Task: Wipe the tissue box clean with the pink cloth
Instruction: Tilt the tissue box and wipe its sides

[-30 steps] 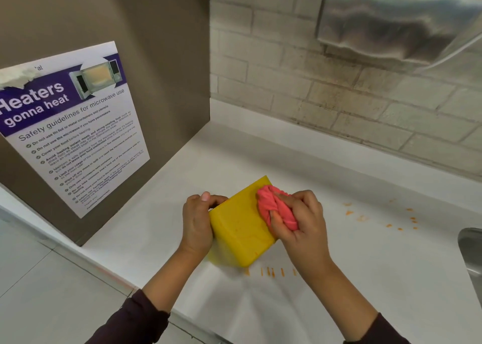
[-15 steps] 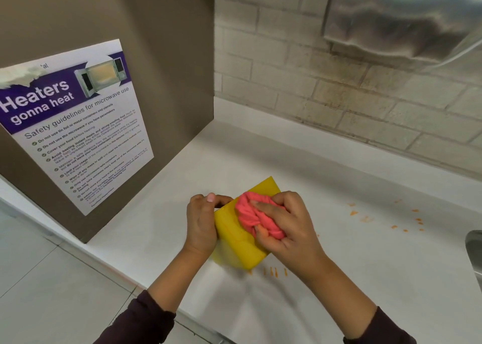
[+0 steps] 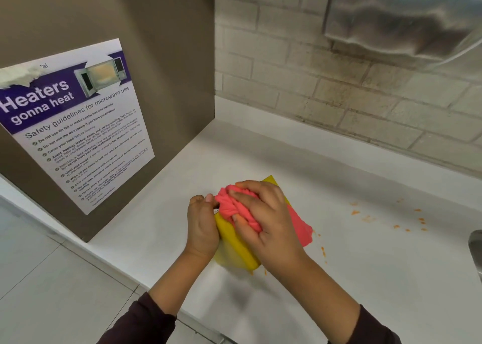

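A yellow tissue box point(image 3: 236, 247) is held tilted just above the white counter point(image 3: 365, 278), near its front edge. My left hand point(image 3: 202, 226) grips the box's left side, fingers curled over its upper edge. My right hand point(image 3: 263, 221) holds the bunched pink cloth point(image 3: 234, 208) and presses it on the box's top face, close to my left fingers. A loose end of the cloth hangs off the box's right side. Most of the box's top is hidden under the cloth and hand.
Orange crumbs point(image 3: 407, 221) are scattered on the counter to the right, with more just below the box. A brown panel with a microwave safety poster point(image 3: 75, 124) stands on the left. A metal dispenser point(image 3: 407, 17) hangs on the brick wall. A sink edge point(image 3: 476, 252) shows at far right.
My right hand has slid the pink cloth leftward across the box's top, from its right edge up to my left fingers. The cloth has spread, with an end now trailing right.
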A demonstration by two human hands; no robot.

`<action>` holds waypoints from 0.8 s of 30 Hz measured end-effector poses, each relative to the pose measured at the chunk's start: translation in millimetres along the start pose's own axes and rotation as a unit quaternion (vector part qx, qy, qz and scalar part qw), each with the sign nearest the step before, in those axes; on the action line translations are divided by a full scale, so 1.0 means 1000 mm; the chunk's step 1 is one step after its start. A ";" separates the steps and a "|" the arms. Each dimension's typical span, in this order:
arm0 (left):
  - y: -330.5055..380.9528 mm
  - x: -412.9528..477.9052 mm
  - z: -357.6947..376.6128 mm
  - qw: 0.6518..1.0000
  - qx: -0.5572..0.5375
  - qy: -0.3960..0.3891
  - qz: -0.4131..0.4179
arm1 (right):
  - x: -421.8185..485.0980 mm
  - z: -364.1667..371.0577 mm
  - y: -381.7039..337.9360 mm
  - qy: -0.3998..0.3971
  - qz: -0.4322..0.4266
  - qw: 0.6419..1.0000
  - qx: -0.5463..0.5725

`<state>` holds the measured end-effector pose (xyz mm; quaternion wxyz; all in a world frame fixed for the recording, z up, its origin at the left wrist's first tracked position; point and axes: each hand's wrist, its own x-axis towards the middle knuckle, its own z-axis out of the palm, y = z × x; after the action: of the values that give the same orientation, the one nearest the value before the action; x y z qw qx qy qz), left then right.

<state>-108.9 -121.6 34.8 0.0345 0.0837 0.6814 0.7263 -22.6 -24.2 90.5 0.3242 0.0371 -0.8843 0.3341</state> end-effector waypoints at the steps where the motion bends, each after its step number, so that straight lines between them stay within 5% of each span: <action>1: 0.000 0.000 0.000 1.000 0.004 0.004 -0.009 | -0.001 -0.001 0.001 -0.009 -0.019 1.000 0.006; 7: 0.001 -0.001 -0.001 0.996 0.046 -0.037 0.066 | -0.012 -0.019 0.026 -0.054 -0.109 0.993 0.013; 17: 0.008 -0.001 0.000 0.989 0.106 -0.042 0.099 | -0.006 -0.018 0.030 0.070 0.126 0.989 0.029; 24: 0.004 0.001 -0.002 0.990 0.094 -0.050 0.097 | 0.008 -0.010 0.004 -0.036 0.027 0.998 0.033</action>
<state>-109.5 -123.4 38.7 -0.0096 0.1882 0.7328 0.6538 -24.5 -14.0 98.8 0.2817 0.0361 -0.8843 0.3705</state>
